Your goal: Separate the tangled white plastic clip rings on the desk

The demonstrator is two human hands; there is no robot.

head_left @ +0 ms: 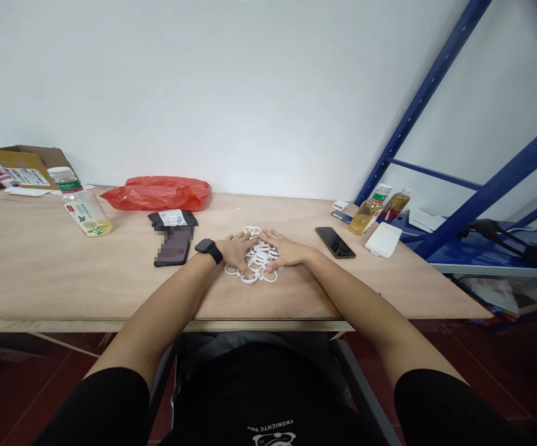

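A loose pile of white plastic rings [261, 255], resembling curtain rings, lies on the wooden table [259, 303]. My left hand [237, 253], below a black watch on the wrist, rests palm down at the pile's left side, fingers stretched out and apart. From the right side my right hand [287, 250] lies against the pile, its fingers also extended. Both hands touch the outer rings and partly hide them. Several rings stick out toward me past my thumbs, and a few show beyond my fingertips.
Left of my hands are a dark phone [174, 246], a black packet [172, 218], a red plastic bag [157, 193], a bottle [82, 207] and a cardboard box [36, 164]. To the right lie another phone [336, 242], a white case [383, 240] and a tea bottle [368, 212], near a blue rack [472, 179].
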